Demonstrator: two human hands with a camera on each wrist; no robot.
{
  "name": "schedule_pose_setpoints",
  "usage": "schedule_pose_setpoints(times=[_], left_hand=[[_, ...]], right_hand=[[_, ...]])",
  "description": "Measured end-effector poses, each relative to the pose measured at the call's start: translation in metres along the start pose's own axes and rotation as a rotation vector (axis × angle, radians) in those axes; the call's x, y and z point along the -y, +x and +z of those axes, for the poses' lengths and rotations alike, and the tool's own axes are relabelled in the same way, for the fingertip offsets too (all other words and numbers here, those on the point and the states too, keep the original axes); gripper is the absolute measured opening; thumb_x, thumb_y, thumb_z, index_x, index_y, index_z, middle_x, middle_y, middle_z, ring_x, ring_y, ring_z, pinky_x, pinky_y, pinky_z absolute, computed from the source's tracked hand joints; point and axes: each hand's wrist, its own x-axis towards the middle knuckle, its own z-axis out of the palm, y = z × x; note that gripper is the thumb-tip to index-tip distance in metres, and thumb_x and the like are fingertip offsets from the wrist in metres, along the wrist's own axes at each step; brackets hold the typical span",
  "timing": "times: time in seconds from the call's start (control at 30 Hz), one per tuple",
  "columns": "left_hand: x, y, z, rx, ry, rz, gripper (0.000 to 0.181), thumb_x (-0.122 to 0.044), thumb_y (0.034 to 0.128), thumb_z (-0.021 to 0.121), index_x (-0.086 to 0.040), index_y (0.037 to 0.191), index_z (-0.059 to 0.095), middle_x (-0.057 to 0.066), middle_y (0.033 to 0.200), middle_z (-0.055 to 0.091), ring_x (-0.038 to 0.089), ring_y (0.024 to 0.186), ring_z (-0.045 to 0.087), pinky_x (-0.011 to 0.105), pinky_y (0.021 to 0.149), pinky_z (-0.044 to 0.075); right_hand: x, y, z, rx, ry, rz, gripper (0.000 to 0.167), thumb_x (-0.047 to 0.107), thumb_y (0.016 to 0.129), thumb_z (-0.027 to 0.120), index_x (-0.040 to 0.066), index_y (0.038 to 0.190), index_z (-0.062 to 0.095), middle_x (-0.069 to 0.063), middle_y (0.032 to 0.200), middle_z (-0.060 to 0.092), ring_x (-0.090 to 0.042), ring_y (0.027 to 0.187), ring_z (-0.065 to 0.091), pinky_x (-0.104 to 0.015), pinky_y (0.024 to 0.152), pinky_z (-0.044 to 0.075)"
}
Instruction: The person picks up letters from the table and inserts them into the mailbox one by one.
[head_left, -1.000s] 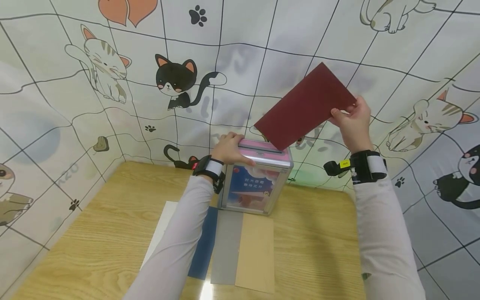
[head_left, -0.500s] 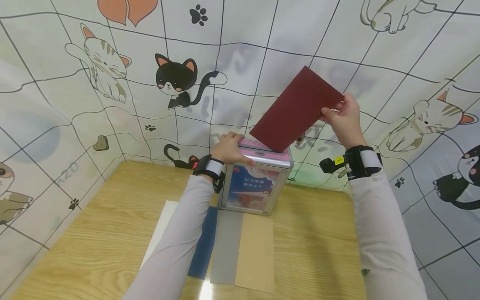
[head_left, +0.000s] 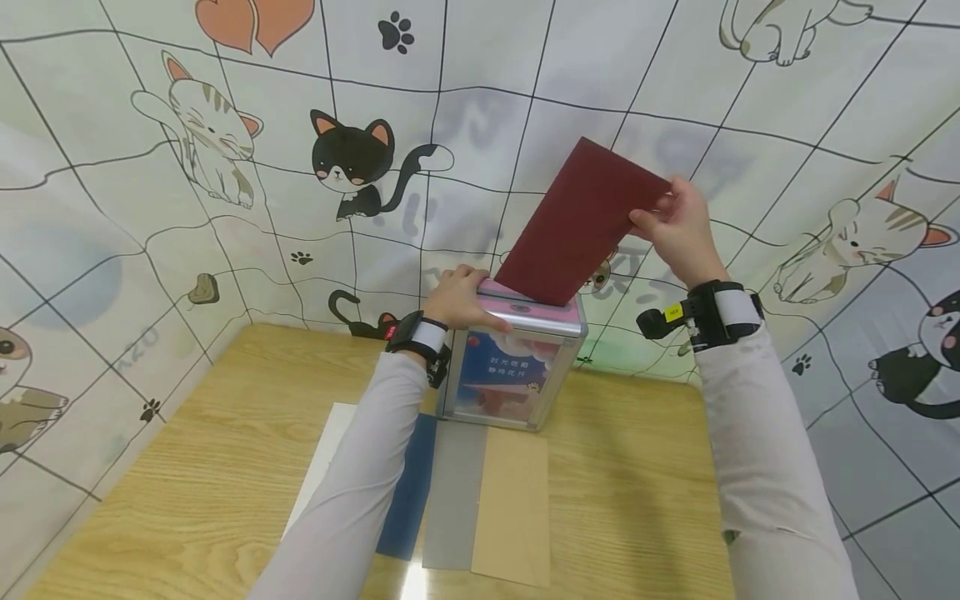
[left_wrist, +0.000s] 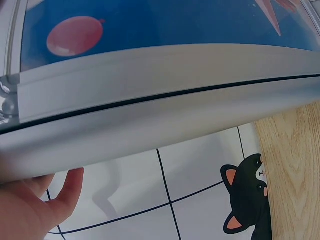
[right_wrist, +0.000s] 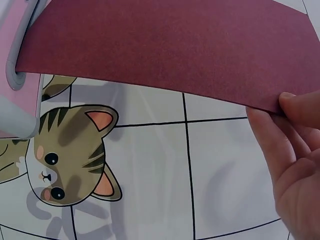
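My right hand (head_left: 681, 229) pinches a dark red envelope (head_left: 573, 221) by its upper right corner, thumb on the near face. The envelope leans to the right, its lower end at the slot in the pink top of a silver-framed, clear-fronted letter box (head_left: 517, 375). In the right wrist view, its lower corner meets the grey slot rim (right_wrist: 17, 77); how deep it sits is hidden. My left hand (head_left: 459, 298) grips the box's top left end, thumb along the front edge. Only part of that hand (left_wrist: 42, 207) shows in the left wrist view.
A white envelope (head_left: 330, 442), a blue one (head_left: 408, 492), a grey one (head_left: 453, 492) and a beige one (head_left: 512, 508) lie side by side on the wooden table (head_left: 622, 483) before the box. A cat-print curtain (head_left: 262, 167) hangs close behind.
My right hand has moved left and slightly down, bringing the envelope to a steeper angle, with its lower edge now along the slot. My left hand stays on the box.
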Motion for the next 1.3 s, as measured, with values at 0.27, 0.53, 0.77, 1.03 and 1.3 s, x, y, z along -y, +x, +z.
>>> schedule_pose_setpoints(times=[0.27, 0.53, 0.77, 1.03, 1.3], left_hand=[[0.000, -0.001, 0.000, 0.005, 0.003, 0.001, 0.105, -0.065, 0.0548, 0.072, -0.016, 0.140, 0.034, 0.007, 0.138, 0.035, 0.028, 0.124, 0.032, 0.045, 0.093, 0.040], [-0.002, -0.002, -0.001, 0.012, 0.003, -0.001, 0.105, -0.066, 0.0560, 0.071, -0.016, 0.141, 0.033, 0.007, 0.140, 0.033, 0.028, 0.126, 0.031, 0.046, 0.094, 0.040], [-0.002, -0.001, -0.001, 0.008, 0.006, 0.003, 0.104, -0.066, 0.0560, 0.071, -0.016, 0.140, 0.034, 0.007, 0.139, 0.034, 0.028, 0.125, 0.031, 0.045, 0.093, 0.041], [-0.004, -0.003, -0.002, 0.002, 0.014, -0.001, 0.105, -0.065, 0.0551, 0.072, -0.016, 0.140, 0.034, 0.008, 0.140, 0.034, 0.030, 0.126, 0.031, 0.046, 0.093, 0.041], [-0.004, -0.004, -0.003, 0.011, 0.015, -0.007, 0.105, -0.065, 0.0556, 0.072, -0.015, 0.140, 0.034, 0.007, 0.140, 0.033, 0.029, 0.126, 0.031, 0.045, 0.093, 0.041]], right_hand=[[0.005, 0.005, 0.004, 0.061, -0.159, -0.004, 0.029, -0.005, 0.086, 0.053, 0.007, 0.112, 0.045, -0.014, 0.112, 0.057, -0.009, 0.091, 0.061, -0.022, 0.074, 0.052], [0.003, 0.008, 0.012, 0.086, -0.260, -0.019, 0.026, -0.003, 0.087, 0.053, 0.004, 0.111, 0.045, -0.019, 0.114, 0.057, -0.012, 0.091, 0.062, -0.025, 0.075, 0.052], [0.005, 0.008, 0.015, 0.104, -0.327, -0.002, 0.026, -0.001, 0.087, 0.053, 0.003, 0.111, 0.043, -0.021, 0.117, 0.056, -0.019, 0.097, 0.061, -0.027, 0.078, 0.052], [0.005, 0.007, 0.019, 0.124, -0.362, -0.002, 0.024, 0.000, 0.088, 0.053, 0.000, 0.110, 0.044, -0.019, 0.116, 0.057, -0.026, 0.099, 0.061, -0.029, 0.078, 0.052], [0.003, 0.007, 0.022, 0.127, -0.407, 0.008, 0.026, 0.002, 0.088, 0.054, 0.000, 0.112, 0.045, -0.017, 0.114, 0.058, -0.029, 0.101, 0.060, -0.033, 0.080, 0.052]])
